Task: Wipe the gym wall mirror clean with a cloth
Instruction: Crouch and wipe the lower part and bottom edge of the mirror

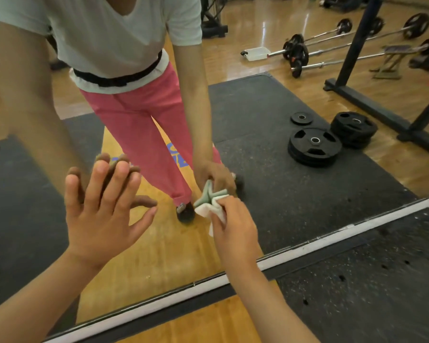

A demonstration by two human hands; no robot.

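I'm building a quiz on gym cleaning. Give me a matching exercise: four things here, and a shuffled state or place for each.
1 left hand
2 right hand
3 cloth
4 plates

a white, bunched
b stacked on black mat
c fingers spread, on mirror
d gripping the cloth

Pairs: 1-c, 2-d, 3-a, 4-b

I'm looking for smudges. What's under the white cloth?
The white cloth, gripped by the right hand, presses on the wall mirror, touching its own reflection. The glass right under it is covered, so smudges there cannot be seen.
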